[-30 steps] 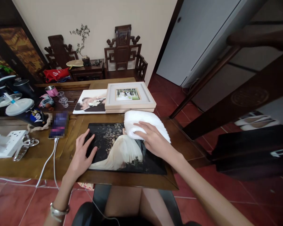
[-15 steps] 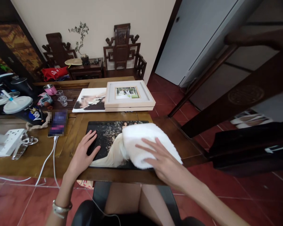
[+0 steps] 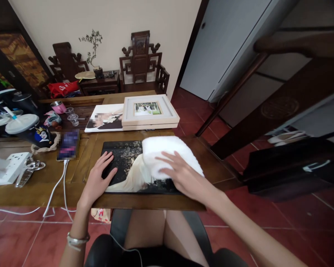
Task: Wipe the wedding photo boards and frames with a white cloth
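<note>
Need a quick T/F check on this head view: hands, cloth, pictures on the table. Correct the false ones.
1. The right hand rests on the white cloth. True.
2. The left hand is holding a phone. False: the hand is at the left edge of the dark photo panel; the phone lies on the table.
3. The white cloth covers part of the dark photo panel. True.
4. The framed picture is standing upright. False: it lies flat, face up, beyond the panel.
5. A bracelet is on the left wrist. True.
</note>
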Available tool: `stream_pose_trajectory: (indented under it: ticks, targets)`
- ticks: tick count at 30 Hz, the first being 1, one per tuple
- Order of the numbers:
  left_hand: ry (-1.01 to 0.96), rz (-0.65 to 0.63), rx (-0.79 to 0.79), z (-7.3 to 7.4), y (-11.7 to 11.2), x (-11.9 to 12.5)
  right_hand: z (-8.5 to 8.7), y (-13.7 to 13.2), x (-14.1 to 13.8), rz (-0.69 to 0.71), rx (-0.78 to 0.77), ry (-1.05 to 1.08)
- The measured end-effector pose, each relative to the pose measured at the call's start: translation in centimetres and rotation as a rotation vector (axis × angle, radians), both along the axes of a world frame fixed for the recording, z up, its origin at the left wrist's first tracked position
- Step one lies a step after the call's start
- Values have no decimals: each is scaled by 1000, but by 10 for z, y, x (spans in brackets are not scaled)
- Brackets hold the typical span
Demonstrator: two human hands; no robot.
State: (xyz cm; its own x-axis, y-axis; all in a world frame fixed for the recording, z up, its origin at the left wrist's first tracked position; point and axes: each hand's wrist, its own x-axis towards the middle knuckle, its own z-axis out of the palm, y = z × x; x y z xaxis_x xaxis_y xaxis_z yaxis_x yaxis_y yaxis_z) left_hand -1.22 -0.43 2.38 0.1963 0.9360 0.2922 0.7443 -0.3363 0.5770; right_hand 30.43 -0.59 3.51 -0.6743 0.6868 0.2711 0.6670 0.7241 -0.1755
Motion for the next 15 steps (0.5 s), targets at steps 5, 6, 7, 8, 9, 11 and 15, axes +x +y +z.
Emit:
stream_pose_trajectory:
  ticks: [5,6,7,8,9,11,15]
  targets:
    - [3,20,24,-3,2,0,-17,-82,5,59,41,124]
    - [-1,23,26,-3,2,-1,-19,-92,5,53,48,148]
    - [-5,20,30,-4,2,-1,-19,-97,5,51,49,159]
    - [-10,12,36,-4,3,-2,-17,-98,6,54,41,155]
    - [-13,1,42,-4,3,-2,-14,-95,6,64,26,138]
    - [-20,-18,51,-4,4,-3,-6,-76,6,68,-20,88]
    - [-32,-30,48,-3,5,-4,11,-7,3,19,-90,1]
